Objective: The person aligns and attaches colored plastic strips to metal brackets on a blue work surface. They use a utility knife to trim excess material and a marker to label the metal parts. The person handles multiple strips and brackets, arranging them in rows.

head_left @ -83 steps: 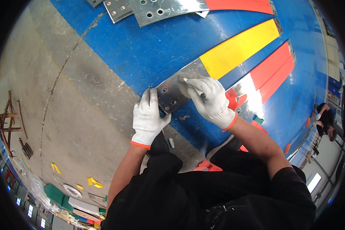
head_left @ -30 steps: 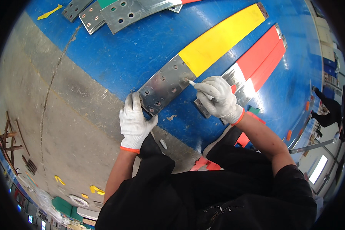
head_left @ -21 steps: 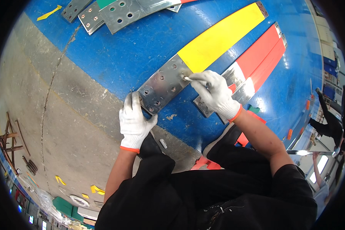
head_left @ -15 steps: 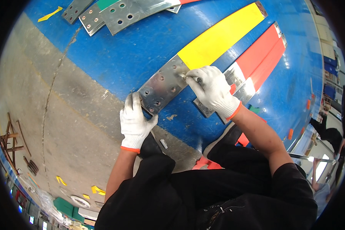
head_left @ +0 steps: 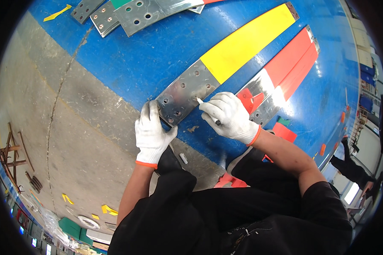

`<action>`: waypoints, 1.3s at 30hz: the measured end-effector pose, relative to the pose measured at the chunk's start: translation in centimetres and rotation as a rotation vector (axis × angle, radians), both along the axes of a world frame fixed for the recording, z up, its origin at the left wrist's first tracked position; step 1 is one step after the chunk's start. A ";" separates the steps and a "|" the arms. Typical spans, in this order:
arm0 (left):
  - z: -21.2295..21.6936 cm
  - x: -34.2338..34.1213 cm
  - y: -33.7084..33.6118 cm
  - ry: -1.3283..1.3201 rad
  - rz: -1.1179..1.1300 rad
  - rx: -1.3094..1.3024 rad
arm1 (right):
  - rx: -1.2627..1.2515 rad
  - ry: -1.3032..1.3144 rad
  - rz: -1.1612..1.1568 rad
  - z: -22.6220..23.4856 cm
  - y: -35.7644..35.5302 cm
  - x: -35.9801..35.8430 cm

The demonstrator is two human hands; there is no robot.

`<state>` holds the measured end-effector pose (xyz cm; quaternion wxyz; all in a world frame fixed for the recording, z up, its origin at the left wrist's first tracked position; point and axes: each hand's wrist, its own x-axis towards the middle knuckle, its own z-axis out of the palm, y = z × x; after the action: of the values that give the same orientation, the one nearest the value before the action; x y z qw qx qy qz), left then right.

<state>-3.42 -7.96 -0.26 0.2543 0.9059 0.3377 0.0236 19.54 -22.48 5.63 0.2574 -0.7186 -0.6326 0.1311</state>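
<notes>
A flat bar with a yellow sleeve (head_left: 247,44) lies on the blue floor, its bare metal end (head_left: 185,91) pierced by several holes and pointing toward me. Pale curved marks show beside some holes. My left hand (head_left: 151,131), in a white glove with an orange cuff, rests its outstretched fingertips on the near left edge of that metal end, thumb apart. My right hand (head_left: 230,117), gloved alike, pinches a slim marker pen (head_left: 200,101). Its white tip is at a hole near the plate's right edge; a dark end shows below the fingers.
Two red-sleeved bars (head_left: 291,57) lie to the right, with a loose red piece (head_left: 251,101) over their metal ends. More drilled metal bars (head_left: 136,19) are at the far left. A small white cylinder (head_left: 183,158) lies between my feet. Another person (head_left: 353,165) is at the right rim.
My right hand has moved nearer to me with the pen, from a hole close to the yellow sleeve to a lower one. The left hand stays on the plate's edge.
</notes>
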 end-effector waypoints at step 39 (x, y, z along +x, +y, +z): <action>4.1 14.6 6.3 0.356 -0.451 -0.173 | -0.587 0.932 -1.312 9.4 -7.1 -0.4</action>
<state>11.14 -1.68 3.84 0.2660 0.9230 0.1678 -0.2215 19.10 -29.53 15.05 0.3184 -0.8496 0.1412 0.3961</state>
